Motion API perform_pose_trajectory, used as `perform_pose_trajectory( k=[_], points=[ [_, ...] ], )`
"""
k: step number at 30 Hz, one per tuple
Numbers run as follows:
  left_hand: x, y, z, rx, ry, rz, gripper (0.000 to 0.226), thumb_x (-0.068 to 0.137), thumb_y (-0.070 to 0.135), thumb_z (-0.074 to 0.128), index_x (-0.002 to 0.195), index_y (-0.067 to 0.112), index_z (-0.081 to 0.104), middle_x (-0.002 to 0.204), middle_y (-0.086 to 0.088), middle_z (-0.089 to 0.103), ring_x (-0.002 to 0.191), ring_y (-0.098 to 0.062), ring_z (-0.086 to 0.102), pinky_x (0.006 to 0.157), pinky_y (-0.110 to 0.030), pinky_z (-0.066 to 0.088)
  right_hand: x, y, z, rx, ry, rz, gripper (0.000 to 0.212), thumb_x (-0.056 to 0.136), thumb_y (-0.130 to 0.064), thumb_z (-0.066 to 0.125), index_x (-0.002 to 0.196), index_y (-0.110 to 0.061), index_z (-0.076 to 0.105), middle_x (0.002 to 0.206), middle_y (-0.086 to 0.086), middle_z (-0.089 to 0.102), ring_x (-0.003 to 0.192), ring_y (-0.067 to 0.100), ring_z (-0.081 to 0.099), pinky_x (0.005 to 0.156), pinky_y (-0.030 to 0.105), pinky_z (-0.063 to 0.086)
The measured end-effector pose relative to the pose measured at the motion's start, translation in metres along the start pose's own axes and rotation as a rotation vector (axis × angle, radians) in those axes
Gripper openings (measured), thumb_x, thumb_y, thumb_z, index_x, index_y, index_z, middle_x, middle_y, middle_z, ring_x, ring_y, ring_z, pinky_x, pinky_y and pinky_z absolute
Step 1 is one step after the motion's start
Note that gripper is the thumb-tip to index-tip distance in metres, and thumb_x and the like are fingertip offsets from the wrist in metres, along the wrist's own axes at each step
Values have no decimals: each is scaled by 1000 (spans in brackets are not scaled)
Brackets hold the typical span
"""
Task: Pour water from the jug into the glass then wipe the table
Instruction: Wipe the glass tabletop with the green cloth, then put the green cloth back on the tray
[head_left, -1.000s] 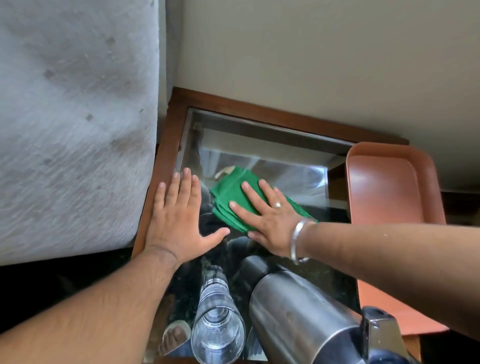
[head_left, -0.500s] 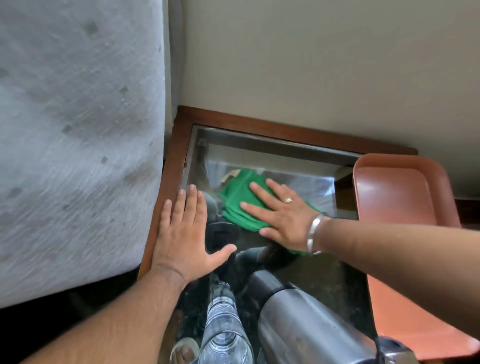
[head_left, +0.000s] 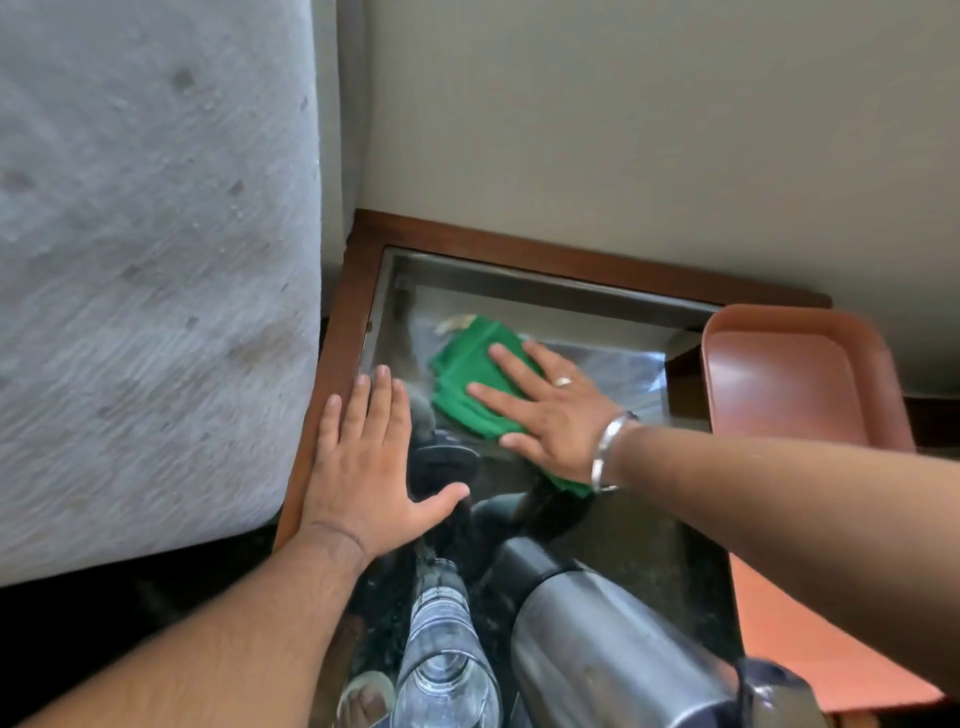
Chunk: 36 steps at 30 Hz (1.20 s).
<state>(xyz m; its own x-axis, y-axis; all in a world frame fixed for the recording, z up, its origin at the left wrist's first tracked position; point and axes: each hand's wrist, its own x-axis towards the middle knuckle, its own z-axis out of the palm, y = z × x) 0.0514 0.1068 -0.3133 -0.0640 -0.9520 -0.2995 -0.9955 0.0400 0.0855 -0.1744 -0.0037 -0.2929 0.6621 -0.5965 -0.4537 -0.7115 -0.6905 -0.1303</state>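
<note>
Grey mattress edge on the far left, tight against the wood-framed glass surface. Left hand lies flat near that frame, fingers spread, gripping nothing; looks like it's just bracing. Next over, the right hand presses the folded green cloth down with an open palm, no pinch, so it can slide. Glass and steel jug stand at the near edge, clear of the wiping. Orange tray sits rightmost.

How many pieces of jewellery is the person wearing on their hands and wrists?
2: a ring on a finger of the right hand and a silver bangle on that wrist. The left hand shows none.
</note>
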Motion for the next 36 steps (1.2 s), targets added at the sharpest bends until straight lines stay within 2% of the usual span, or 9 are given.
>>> perform_pose_trajectory(
  k=[3,6,12,17,21,27,31,34,36],
  points=[
    [0,-1,1,8,-5,-6,127,72,94,22,159,2,11,169,-19,5,156,-35,5,125,-56,8,-27,18,1,122,-68,398,68,94,-63,25,148,-45,-12,161,3,-21,147,36,-14,120,49,-3],
    [0,-1,-1,19,-13,-10,127,72,95,18,159,3,6,169,-19,2,156,-34,1,126,-56,6,-48,6,-5,380,-24,444,74,92,-64,36,152,-41,-1,162,4,-17,148,33,-14,120,46,0],
    [1,4,-6,45,-68,-24,126,72,94,9,159,4,-3,169,-20,-7,155,-37,-6,125,-58,3,-89,6,3,553,85,1078,62,77,-52,71,116,-7,54,114,16,64,102,37,61,86,42,48],
    [3,6,-23,74,-184,-56,127,66,94,-8,156,5,-17,167,-19,-20,154,-37,-14,125,-57,1,-80,0,-43,1190,43,1127,30,73,-31,80,90,-11,65,88,8,72,78,27,69,74,36,57],
    [10,17,-44,105,-280,-74,126,75,94,21,157,3,-12,167,-21,-15,155,-39,-6,125,-56,11,-110,21,-121,1857,183,1095,7,89,-15,65,90,-11,59,58,6,71,51,21,68,50,39,59],
    [22,31,-63,80,-410,-116,130,79,83,52,156,-3,-9,165,-28,-14,154,-45,-4,124,-54,17,-166,69,-177,1980,585,1009,17,93,-7,59,109,-7,54,102,15,66,68,23,73,55,47,60],
    [27,34,-61,44,-434,-144,133,78,79,60,155,-6,-7,164,-31,-13,153,-48,-3,125,-53,18,-199,80,-146,2031,772,1052,29,93,-8,57,122,-9,53,104,13,69,68,20,74,47,40,59],
    [27,29,-54,27,-410,-131,133,77,80,59,155,-6,-6,164,-31,-12,153,-48,-3,124,-54,18,-215,68,-80,2025,730,1206,20,93,-5,57,112,-10,56,99,11,68,60,20,73,47,37,58],
    [25,26,-49,24,-391,-120,132,78,82,55,155,-5,-6,164,-30,-10,153,-47,-2,124,-53,19,-222,59,-30,1797,521,1379,20,92,-8,61,111,-6,58,102,14,68,69,25,74,68,44,60]
  ],
)
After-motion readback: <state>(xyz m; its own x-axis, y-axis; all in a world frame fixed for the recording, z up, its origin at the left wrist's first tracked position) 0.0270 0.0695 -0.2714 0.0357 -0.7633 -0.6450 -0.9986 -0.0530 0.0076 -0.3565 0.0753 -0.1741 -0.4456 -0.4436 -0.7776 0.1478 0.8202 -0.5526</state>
